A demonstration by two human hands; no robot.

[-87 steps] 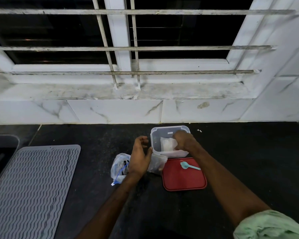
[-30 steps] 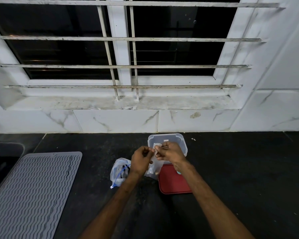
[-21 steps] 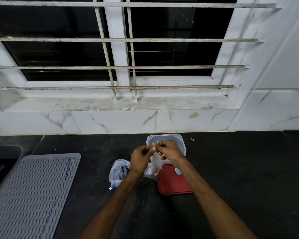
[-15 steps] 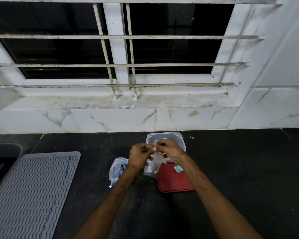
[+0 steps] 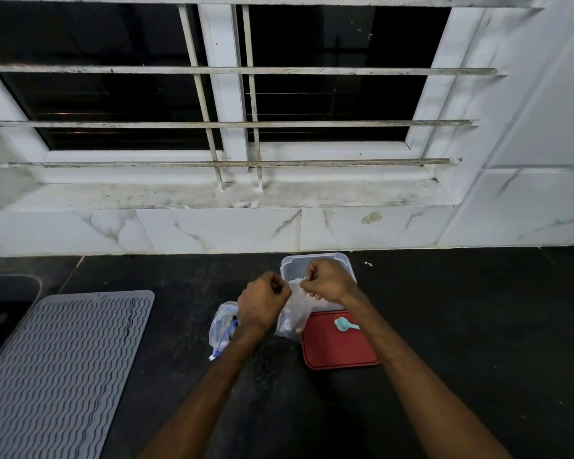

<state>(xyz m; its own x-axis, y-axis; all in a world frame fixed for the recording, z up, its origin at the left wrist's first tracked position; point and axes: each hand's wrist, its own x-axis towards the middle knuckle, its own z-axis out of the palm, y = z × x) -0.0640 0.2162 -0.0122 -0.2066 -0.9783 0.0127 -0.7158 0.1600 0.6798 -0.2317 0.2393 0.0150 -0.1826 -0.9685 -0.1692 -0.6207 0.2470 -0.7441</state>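
1. Head view, grip: your left hand (image 5: 262, 304) and right hand (image 5: 328, 281) are both curled into tight pinches on the mouth of the small clear plastic bag (image 5: 292, 318). The knuckles are close together and no finger is free.
2. Head view, position: the bag hangs from your fingertips above the black stone counter (image 5: 478, 326), near the middle of its back edge. Its lower end is just in front of the clear rectangular plastic container (image 5: 315, 260) and at the left edge of the flat red plastic lid (image 5: 338, 352). Whether its bottom touches the counter cannot be told.
3. The step in hand looks like opening the bag's mouth. Draw the two pinches apart sideways and gently, not upward; thin film can tear suddenly and scatter the pale contents.
4. Hold the mouth over the container, so that any spill lands inside it and not on the counter.
5. Mind the small teal plastic spoon (image 5: 345, 324) lying on the red lid, just beside your right forearm; a swing of the wrist could knock it off.
6. The second clear plastic bag with a blue tie (image 5: 222, 326) sits just left of your left wrist. The grey ribbed rubber mat (image 5: 63, 359) lies well apart, toward the counter's left edge. Neither needs touching.
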